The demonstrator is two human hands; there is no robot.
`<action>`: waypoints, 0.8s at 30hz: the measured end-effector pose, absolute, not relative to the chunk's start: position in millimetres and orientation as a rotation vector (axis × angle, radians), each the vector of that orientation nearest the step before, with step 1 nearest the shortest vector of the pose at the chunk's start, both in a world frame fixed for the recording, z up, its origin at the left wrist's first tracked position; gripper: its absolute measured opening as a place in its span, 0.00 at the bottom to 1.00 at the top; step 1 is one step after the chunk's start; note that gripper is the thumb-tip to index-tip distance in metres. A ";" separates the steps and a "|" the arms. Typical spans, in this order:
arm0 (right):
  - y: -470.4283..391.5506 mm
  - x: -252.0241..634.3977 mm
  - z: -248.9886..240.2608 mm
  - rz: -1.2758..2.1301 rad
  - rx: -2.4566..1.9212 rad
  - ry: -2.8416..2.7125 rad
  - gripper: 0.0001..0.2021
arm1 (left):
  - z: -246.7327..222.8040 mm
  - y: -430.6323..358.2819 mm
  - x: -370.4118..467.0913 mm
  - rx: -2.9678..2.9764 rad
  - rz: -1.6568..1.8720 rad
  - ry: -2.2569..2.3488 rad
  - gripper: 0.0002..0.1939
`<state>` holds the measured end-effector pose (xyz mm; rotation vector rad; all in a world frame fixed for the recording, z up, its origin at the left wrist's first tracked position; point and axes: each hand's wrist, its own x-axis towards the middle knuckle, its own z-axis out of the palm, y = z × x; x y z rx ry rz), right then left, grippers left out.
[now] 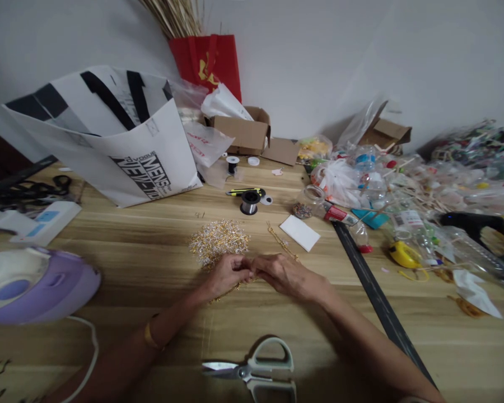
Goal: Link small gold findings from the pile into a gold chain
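My left hand (229, 276) and my right hand (283, 273) meet at the fingertips over the table, both closed in a pinch. Between them runs a thin gold chain (224, 294), whose loose end hangs below my left hand; the spot where the fingers grip is partly hidden. Just beyond my left hand lies a pile of gold and clear beads (219, 240). Another gold chain (280, 240) stretches out past my right hand, close to a white card (300, 232). Scissors with pale handles (252, 368) lie spread in front of me.
A spool of wire (249, 202), a yellow-black cutter (239, 192) and a jar of small beads (308, 202) stand farther back. A white paper bag (151, 151) and a purple-white appliance (46, 285) occupy the left. Plastic bottles (372, 184) and a tape measure (404, 254) clutter the right.
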<state>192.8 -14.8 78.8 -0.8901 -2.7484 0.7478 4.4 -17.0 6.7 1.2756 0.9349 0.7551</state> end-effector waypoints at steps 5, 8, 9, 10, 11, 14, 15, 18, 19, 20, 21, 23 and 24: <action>-21.5 187.6 80.1 0.411 -0.951 -2.918 0.10 | 4.3 -16.7 4.1 1.354 0.759 0.986 0.06; -23.9 184.7 79.5 0.305 -0.951 -2.971 0.09 | 6.7 -17.6 4.0 1.409 0.744 0.992 0.06; -24.6 184.0 79.2 0.285 -0.951 -2.977 0.09 | 7.7 -17.9 3.9 1.418 0.737 0.992 0.06; -25.1 183.4 79.0 0.268 -0.954 -2.978 0.09 | 8.6 -18.1 3.9 1.421 0.734 0.988 0.06; -25.6 182.9 78.8 0.255 -0.957 -2.975 0.09 | 9.1 -18.2 3.8 1.420 0.731 0.981 0.06; -26.1 182.5 78.8 0.252 -0.960 -2.954 0.11 | 8.1 -17.7 3.4 1.396 0.715 0.942 0.06; -25.7 182.6 78.9 0.274 -0.962 -2.942 0.12 | 7.0 -17.5 3.2 1.379 0.706 0.922 0.06; -22.5 183.8 78.3 0.413 -0.965 -2.891 0.09 | 3.9 -17.1 2.9 1.304 0.683 0.853 0.09; -20.8 184.6 77.4 0.470 -0.966 -2.865 0.08 | 3.4 -17.2 2.8 1.281 0.677 0.840 0.10; -18.9 185.6 76.2 0.527 -0.965 -2.836 0.06 | 3.5 -17.4 2.8 1.267 0.668 0.839 0.10; -16.9 186.7 74.6 0.576 -0.968 -2.805 0.05 | 4.1 -17.7 2.8 1.264 0.658 0.848 0.10; -13.1 189.1 70.4 0.681 -0.954 -2.737 0.04 | 6.2 -18.2 2.9 1.282 0.654 0.881 0.09; -11.4 190.1 68.2 0.737 -0.945 -2.702 0.04 | 7.3 -18.4 3.0 1.299 0.655 0.893 0.08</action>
